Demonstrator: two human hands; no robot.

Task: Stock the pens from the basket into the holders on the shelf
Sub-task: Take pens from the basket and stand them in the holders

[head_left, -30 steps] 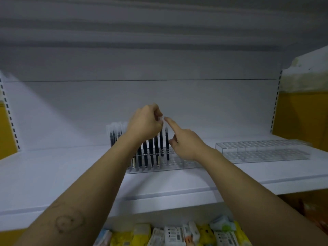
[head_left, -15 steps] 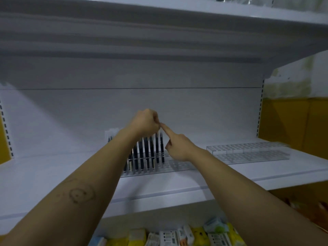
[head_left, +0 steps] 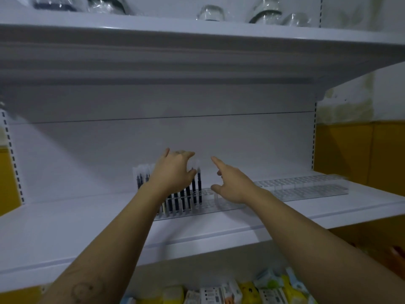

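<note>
A clear plastic pen holder (head_left: 210,205) stands on the white shelf (head_left: 87,224), its left part filled with several upright dark pens (head_left: 194,187) with clear caps. My left hand (head_left: 175,172) hovers over those pens with fingers spread and holds nothing. My right hand (head_left: 232,183) is just right of the pens, forefinger pointing up and away, thumb out, over the holder's vacant slots. A second clear holder (head_left: 306,187) with no pens lies further right. The basket is out of view.
The shelf above (head_left: 197,34) carries wrapped glass items. Below the front edge, packets in yellow and white (head_left: 230,292) fill a lower shelf. Yellow wall panels flank the unit on both sides.
My left hand has opened from a pinch at a pen's cap, and the hands have drawn apart. The view has tilted upward, showing the upper shelf.
</note>
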